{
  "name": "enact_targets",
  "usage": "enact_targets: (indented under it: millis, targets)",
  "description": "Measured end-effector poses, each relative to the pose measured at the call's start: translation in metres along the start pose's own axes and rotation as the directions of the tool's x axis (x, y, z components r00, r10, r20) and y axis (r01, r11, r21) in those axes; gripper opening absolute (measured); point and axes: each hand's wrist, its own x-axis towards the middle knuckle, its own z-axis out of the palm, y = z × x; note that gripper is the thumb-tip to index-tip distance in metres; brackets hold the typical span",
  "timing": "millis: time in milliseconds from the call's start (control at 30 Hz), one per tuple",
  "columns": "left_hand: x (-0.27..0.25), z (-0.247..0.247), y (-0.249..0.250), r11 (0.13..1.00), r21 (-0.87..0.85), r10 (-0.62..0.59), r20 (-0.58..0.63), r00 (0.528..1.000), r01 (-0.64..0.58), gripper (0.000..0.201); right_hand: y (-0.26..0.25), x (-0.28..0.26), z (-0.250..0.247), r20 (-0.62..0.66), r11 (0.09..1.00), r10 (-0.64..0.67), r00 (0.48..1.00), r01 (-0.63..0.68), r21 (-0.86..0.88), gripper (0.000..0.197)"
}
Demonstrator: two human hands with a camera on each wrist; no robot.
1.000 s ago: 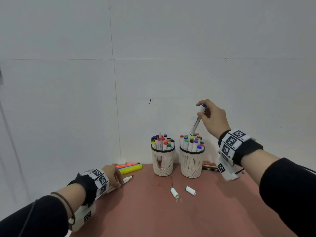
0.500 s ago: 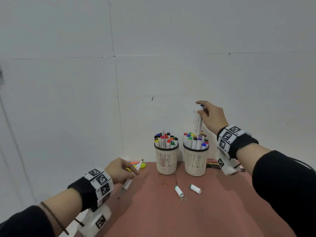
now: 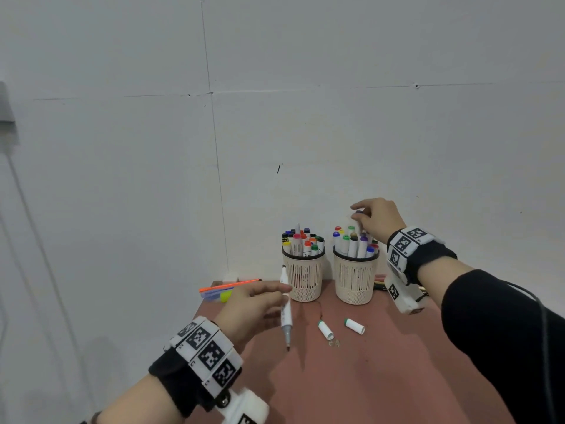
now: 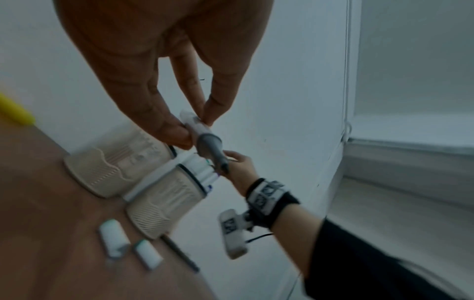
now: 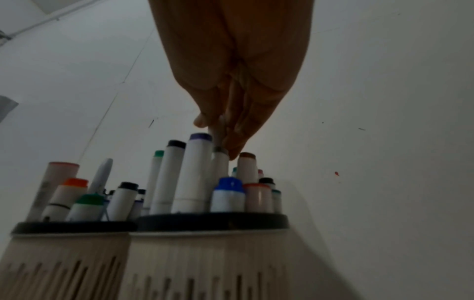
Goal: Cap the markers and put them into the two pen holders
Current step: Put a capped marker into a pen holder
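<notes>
My left hand [image 3: 282, 296] pinches an uncapped white marker [image 3: 286, 310] above the table, its grey tip pointing down; the left wrist view shows the fingertips [image 4: 179, 132] on the barrel of this marker [image 4: 209, 142]. My right hand [image 3: 362, 217] pinches the top of a dark-capped marker [image 3: 358, 213] that stands among the others in the right pen holder [image 3: 354, 283]. In the right wrist view the held marker [image 5: 216, 134] shows between the fingers. The left pen holder [image 3: 304, 280] is also full of capped markers. Two loose white caps with green ends [image 3: 325, 329] [image 3: 354, 325] lie in front of the holders.
An orange pen [image 3: 229, 285] and a yellow highlighter [image 3: 225, 296] lie at the back left of the red-brown table [image 3: 367, 377]. More pens [image 3: 380, 283] lie behind the right holder. The white wall stands right behind the holders. The table's left edge runs near my left wrist.
My left hand picked the uncapped marker up off the table and carried it right, towards the holders. My right hand lowered its marker down into the right holder.
</notes>
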Motion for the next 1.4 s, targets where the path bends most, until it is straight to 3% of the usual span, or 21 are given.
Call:
enact_targets:
  millis: [233,333,467,700,933,1200,1400]
  targets:
    - [-0.026,0.015,-0.016,0.964,-0.25,-0.085,0.041,0.996,0.092,0.017,-0.001,-0.001,0.001,-0.002,0.997,0.059,0.998,-0.059,0.049,0.015]
    - [-0.036,0.018,-0.027,0.922,-0.365,-0.12,0.055,0.991,0.131,0.017,-0.004,-0.001,0.001,0.066,0.997,0.071,0.995,-0.073,0.023,0.014]
    - [-0.045,0.021,-0.041,0.889,-0.421,-0.171,0.061,0.983,0.18,0.017,-0.002,-0.008,0.011,0.124,0.993,0.1,0.987,-0.092,-0.068,0.017]
    - [-0.052,0.028,-0.062,0.816,-0.526,-0.235,0.081,0.969,0.242,0.016,0.002,-0.009,0.014,0.128,0.995,0.096,0.987,-0.092,-0.034,0.022]
    - [-0.046,0.024,-0.064,0.816,-0.537,-0.223,0.051,0.973,0.215,0.014,0.002,-0.007,0.008,0.14,0.992,0.117,0.983,-0.108,-0.069,0.022]
    - [-0.036,0.018,-0.064,0.772,-0.624,-0.143,0.019,0.99,0.124,0.017,-0.011,-0.014,-0.013,-0.023,0.984,0.021,0.999,-0.017,0.178,0.014]
    - [-0.03,0.015,-0.066,0.747,-0.66,-0.079,0.021,0.997,0.073,0.025,-0.032,-0.05,-0.018,0.125,0.985,-0.134,0.983,0.118,0.127,0.012]
